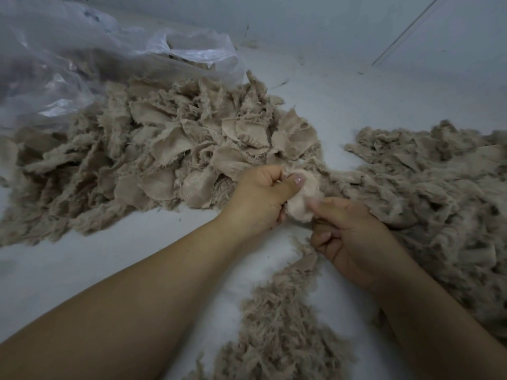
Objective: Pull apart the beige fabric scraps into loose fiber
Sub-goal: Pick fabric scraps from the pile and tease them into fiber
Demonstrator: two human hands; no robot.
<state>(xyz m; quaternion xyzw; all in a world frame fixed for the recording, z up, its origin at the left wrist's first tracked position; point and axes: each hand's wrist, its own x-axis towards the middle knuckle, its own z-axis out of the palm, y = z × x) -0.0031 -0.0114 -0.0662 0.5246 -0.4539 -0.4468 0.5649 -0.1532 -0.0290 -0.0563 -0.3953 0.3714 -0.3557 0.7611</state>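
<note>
Mid-tear: left hand and right hand fingers both pinching one pale beige fuzzy fabric scrap; next, pull apart.

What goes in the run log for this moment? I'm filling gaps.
step: pulling scrap apart | left hand: pinches scrap | right hand: pinches scrap | scrap pile: left

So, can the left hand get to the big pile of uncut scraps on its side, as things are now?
Probably yes. The scrap pile lies right beside the left hand, with nothing between them. But that hand now pinches the small scrap together with the right hand, so it must let go first.
</note>
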